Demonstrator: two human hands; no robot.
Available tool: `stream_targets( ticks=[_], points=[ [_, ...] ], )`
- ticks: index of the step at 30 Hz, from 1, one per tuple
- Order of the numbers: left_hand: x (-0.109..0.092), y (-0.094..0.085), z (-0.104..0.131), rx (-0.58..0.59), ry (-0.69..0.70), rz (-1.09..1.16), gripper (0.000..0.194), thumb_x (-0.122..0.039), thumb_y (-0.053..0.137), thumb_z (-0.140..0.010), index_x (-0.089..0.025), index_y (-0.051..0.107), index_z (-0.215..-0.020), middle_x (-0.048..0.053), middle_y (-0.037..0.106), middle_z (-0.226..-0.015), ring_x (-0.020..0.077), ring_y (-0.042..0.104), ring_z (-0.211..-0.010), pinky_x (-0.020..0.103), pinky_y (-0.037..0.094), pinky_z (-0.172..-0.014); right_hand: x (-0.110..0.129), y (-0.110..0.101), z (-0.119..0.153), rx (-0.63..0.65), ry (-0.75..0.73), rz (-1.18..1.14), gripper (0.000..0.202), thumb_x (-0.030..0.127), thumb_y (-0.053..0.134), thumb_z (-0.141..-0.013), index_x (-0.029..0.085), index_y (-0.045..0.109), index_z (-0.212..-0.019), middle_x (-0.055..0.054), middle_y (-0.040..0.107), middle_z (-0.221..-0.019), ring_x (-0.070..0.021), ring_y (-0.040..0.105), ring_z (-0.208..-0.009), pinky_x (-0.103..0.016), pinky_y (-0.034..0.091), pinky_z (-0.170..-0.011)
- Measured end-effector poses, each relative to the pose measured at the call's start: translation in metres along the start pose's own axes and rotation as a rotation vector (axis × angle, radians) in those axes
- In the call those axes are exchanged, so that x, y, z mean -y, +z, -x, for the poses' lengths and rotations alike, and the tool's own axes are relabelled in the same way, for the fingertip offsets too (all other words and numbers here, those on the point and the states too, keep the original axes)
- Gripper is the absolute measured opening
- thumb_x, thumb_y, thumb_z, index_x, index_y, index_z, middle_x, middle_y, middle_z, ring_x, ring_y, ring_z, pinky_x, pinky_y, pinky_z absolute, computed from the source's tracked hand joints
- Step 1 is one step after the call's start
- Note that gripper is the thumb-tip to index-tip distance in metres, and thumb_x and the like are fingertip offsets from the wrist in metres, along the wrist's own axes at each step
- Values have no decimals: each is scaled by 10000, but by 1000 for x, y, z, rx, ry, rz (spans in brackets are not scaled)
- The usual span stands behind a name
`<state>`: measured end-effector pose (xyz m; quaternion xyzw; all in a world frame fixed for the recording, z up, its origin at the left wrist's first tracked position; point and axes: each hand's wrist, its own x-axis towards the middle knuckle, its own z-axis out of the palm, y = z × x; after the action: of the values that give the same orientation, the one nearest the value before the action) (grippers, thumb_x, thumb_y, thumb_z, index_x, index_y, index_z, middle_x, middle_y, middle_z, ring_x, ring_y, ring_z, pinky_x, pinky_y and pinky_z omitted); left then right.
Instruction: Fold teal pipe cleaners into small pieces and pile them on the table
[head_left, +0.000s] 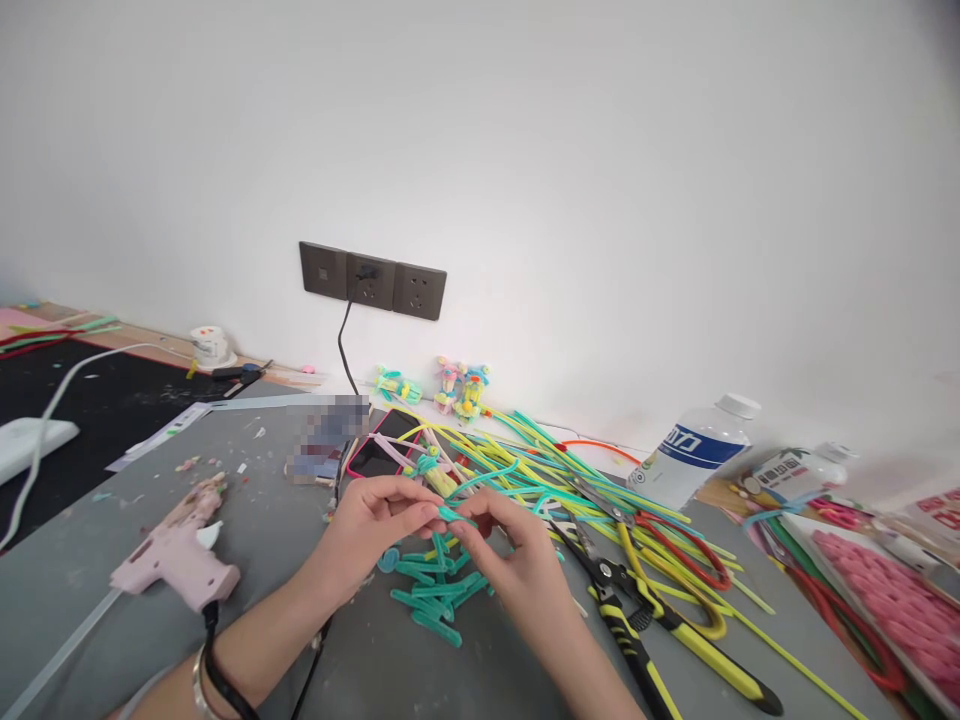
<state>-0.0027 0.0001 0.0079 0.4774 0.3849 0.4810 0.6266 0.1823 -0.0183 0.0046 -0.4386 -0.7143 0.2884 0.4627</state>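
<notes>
My left hand (pixel 382 525) and my right hand (pixel 506 545) meet over the middle of the table. Both pinch a short teal pipe cleaner (pixel 452 514) between thumb and fingers. Below them lies a loose pile of cut teal pipe cleaner pieces (pixel 439 600). Just behind my fingertips rests a small yellow, teal and pink pipe cleaner figure (pixel 431 470), partly hidden by the hands. Long yellow and green pipe cleaners (pixel 540 462) spread out behind and to the right.
A pink glue gun (pixel 176 570) lies at left, its cord running under my left forearm. Yellow-black pliers (pixel 630 610) and red-handled scissors (pixel 694 550) lie at right. A bottle (pixel 694 450), a phone (pixel 384 445) and small finished figures (pixel 461 388) stand or lie towards the wall.
</notes>
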Motion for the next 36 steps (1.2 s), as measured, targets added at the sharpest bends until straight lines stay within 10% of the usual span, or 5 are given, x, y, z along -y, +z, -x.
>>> stream_targets(
  ticks=[8,36],
  points=[
    [0,4,2,-6,58,-89,193,-327,834,-709,-155,755,-747,42,740,-703,182,708,-671,260,594,-658,-5,2,0,77,160,-201,292,455,586,-935,186,629,-832,-24,594,-741,-155,501,-653,-266,412,-589],
    [0,5,5,80,133,-316,112,-291,722,-809,-180,720,-802,27,668,-732,169,640,-699,239,548,-672,2,-10,-4,139,172,-58,257,381,584,-933,191,643,-770,5,545,-676,-144,450,-621,-249,365,-563]
  ],
)
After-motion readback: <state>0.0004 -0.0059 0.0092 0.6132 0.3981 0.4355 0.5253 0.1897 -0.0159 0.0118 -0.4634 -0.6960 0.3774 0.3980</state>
